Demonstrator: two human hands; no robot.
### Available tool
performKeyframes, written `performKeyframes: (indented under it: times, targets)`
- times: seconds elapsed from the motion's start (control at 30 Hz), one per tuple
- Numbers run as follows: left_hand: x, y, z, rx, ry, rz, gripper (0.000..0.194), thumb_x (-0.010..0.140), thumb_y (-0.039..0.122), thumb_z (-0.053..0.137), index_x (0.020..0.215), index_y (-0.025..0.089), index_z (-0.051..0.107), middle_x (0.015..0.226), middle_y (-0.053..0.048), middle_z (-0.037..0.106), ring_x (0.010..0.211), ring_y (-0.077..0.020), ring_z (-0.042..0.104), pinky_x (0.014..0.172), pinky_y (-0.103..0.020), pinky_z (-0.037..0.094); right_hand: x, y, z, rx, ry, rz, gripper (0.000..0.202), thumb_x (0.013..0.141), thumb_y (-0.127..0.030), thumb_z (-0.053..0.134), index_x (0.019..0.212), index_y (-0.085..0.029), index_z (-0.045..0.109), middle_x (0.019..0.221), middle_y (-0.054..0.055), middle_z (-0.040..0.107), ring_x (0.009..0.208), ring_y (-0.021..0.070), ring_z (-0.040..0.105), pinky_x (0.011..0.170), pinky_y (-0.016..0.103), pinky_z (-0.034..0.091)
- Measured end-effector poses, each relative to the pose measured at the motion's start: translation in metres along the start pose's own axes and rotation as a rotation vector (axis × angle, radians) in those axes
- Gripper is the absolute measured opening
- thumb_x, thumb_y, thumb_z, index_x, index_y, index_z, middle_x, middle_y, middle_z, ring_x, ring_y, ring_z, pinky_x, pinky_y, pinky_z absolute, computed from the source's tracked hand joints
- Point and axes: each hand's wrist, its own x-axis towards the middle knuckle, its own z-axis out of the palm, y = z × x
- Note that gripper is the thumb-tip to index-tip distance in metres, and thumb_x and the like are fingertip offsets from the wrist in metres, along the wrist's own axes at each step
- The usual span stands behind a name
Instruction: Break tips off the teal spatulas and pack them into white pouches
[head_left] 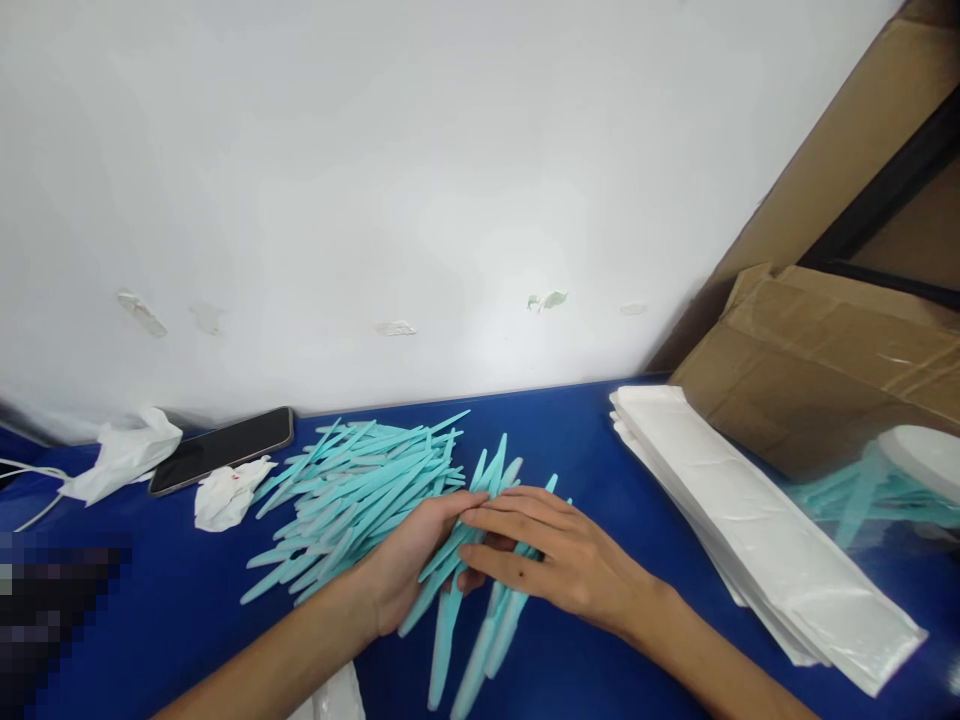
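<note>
Both hands are around a loose bunch of slim turquoise plastic sticks [442, 645] in the lower middle of the head view. The sticks taper at one end, and some have paler, translucent ends. My left hand [409, 560] is closed on the bunch from the left, its thumb near the fingertips of the other hand. My right hand [559, 555] curls over the top and right side, also closed on sticks. Fingers partly hide the bunch, and its ends fan out below and above them. Just left lies a pile of the same turquoise sticks [360, 500].
On the blue tabletop [570, 430] lie a phone [225, 450], crumpled tissues [231, 493] and a white cable [45, 500] at left. Long white packets [765, 520] are stacked at right, beside a clear bag of turquoise sticks [855, 495] and a cardboard box [832, 340]. A white wall [450, 180] stands behind.
</note>
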Motion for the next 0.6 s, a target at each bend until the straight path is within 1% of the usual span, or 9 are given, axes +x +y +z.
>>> performKeyframes:
  times: [0.1,0.17,0.2,0.27,0.33,0.4,0.43,0.53,0.6]
  targets:
    - [-0.002,0.003,-0.001,0.007,-0.034,0.018,0.028,0.091,0.034,0.054,0.072,0.015,0.059,0.065,0.002,0.05,0.046,-0.0062,0.039,0.05,-0.022,0.033,-0.007,0.003,0.0,0.147,0.117,0.072,0.031,0.098,-0.008,0.045,0.123,-0.019,0.062,0.127,0.013,0.066,0.117,0.0204,0.062,0.095,0.039,0.053]
    - [-0.003,0.003,-0.002,0.03,-0.042,0.024,0.03,0.093,0.038,0.053,0.076,0.015,0.059,0.068,0.001,0.054,0.047,-0.0061,0.039,0.051,-0.022,0.03,-0.012,0.004,-0.001,0.257,0.187,0.196,0.036,0.099,-0.008,0.039,0.123,-0.022,0.06,0.127,0.011,0.066,0.109,0.0212,0.064,0.088,0.04,0.054]
    - [-0.003,0.003,-0.002,0.042,-0.043,0.022,0.03,0.093,0.041,0.052,0.081,0.015,0.061,0.069,0.0,0.055,0.047,-0.006,0.04,0.051,-0.022,0.029,-0.014,0.004,-0.002,0.295,0.229,0.306,0.034,0.099,-0.01,0.038,0.119,-0.024,0.061,0.121,0.009,0.067,0.102,0.0212,0.065,0.084,0.039,0.054]
    - [-0.004,0.002,-0.001,0.068,-0.037,0.029,0.032,0.094,0.044,0.052,0.09,0.015,0.063,0.07,0.001,0.055,0.047,-0.0054,0.039,0.052,-0.022,0.028,-0.014,0.002,-0.004,0.335,0.327,0.625,0.025,0.1,-0.019,0.041,0.11,-0.026,0.063,0.097,0.005,0.067,0.083,0.0194,0.063,0.072,0.034,0.051]
    - [-0.005,0.001,0.001,0.117,-0.035,0.05,0.034,0.094,0.046,0.052,0.094,0.015,0.065,0.07,0.002,0.053,0.048,-0.0052,0.039,0.054,-0.023,0.028,-0.01,0.003,-0.008,0.397,0.401,0.938,0.02,0.1,-0.033,0.046,0.108,-0.026,0.063,0.071,-0.001,0.051,0.062,0.0155,0.05,0.057,0.029,0.042]
    - [-0.006,0.001,0.002,0.162,-0.037,0.065,0.035,0.095,0.046,0.051,0.095,0.015,0.066,0.07,0.002,0.053,0.049,-0.0054,0.039,0.056,-0.023,0.029,-0.005,0.005,-0.01,0.528,0.38,1.128,0.028,0.098,-0.045,0.051,0.114,-0.025,0.062,0.064,-0.005,0.037,0.052,0.012,0.034,0.047,0.026,0.03]
    - [-0.006,0.001,0.003,0.178,-0.039,0.072,0.035,0.095,0.047,0.05,0.096,0.015,0.066,0.07,0.002,0.053,0.05,-0.0055,0.039,0.056,-0.024,0.029,-0.003,0.007,-0.01,0.61,0.337,1.175,0.033,0.097,-0.049,0.052,0.115,-0.024,0.062,0.065,-0.005,0.036,0.051,0.0108,0.03,0.045,0.025,0.027]
    - [-0.007,0.001,0.004,0.205,-0.04,0.075,0.036,0.096,0.047,0.049,0.097,0.015,0.066,0.07,0.003,0.053,0.05,-0.0058,0.039,0.057,-0.025,0.029,0.001,0.013,-0.009,0.811,0.205,1.242,0.041,0.094,-0.056,0.053,0.113,-0.022,0.065,0.072,-0.003,0.045,0.051,0.0078,0.029,0.043,0.023,0.023]
    - [-0.008,0.001,0.004,0.219,-0.04,0.071,0.036,0.096,0.046,0.048,0.096,0.015,0.067,0.07,0.003,0.053,0.05,-0.006,0.04,0.058,-0.025,0.03,0.001,0.015,-0.008,0.898,0.145,1.264,0.044,0.092,-0.059,0.055,0.111,-0.021,0.067,0.07,-0.004,0.046,0.049,0.0066,0.026,0.041,0.023,0.02]
